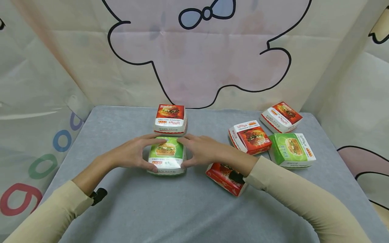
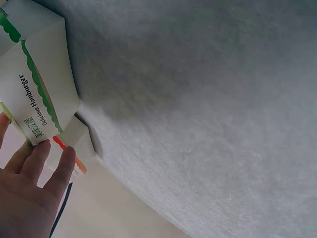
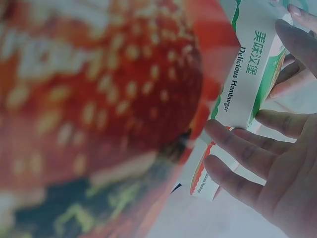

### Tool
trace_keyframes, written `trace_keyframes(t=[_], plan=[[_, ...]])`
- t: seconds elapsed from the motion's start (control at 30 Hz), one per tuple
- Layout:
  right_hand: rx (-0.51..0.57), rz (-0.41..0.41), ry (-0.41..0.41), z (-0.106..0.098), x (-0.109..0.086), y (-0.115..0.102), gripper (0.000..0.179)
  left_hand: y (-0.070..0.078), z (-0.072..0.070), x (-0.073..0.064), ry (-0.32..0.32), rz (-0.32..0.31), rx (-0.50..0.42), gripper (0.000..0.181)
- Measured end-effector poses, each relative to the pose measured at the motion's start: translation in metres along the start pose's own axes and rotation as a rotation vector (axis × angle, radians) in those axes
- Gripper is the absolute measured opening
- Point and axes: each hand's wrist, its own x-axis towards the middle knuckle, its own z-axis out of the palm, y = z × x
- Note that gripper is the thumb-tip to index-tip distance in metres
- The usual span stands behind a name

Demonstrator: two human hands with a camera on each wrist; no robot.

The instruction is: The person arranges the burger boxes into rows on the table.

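Observation:
A green and white hamburger box (image 1: 165, 153) lies flat on the grey-blue cloth, between both hands. My left hand (image 1: 130, 153) is at its left side, fingers spread and fairly straight, thumb by the near corner. On the opposite side my right hand (image 1: 202, 150) touches the box with extended fingers, its thumb near the front right edge. Directly behind stands a red and white hamburger box (image 1: 170, 119). In the left wrist view, fingertips meet the upper edge of the green-trimmed box (image 2: 37, 94). The right wrist view shows the right palm (image 3: 287, 173) with loosely extended fingers.
Under my right forearm lies a red box (image 1: 220, 180), partly hidden. Farther right are another red box (image 1: 253, 138), a green box (image 1: 293, 150) and a red box (image 1: 282, 116) at the back. A printed curtain (image 1: 194, 74) hangs behind the cloth-covered table (image 1: 127, 209).

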Motion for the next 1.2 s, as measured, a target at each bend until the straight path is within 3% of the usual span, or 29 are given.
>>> trace_keyframes(t=[1.2], plan=[[-0.036, 0.005, 0.0, 0.0038, 0.0091, -0.0088, 0.089, -0.0103, -0.008, -0.0053, 0.001, -0.009, -0.006, 0.087]])
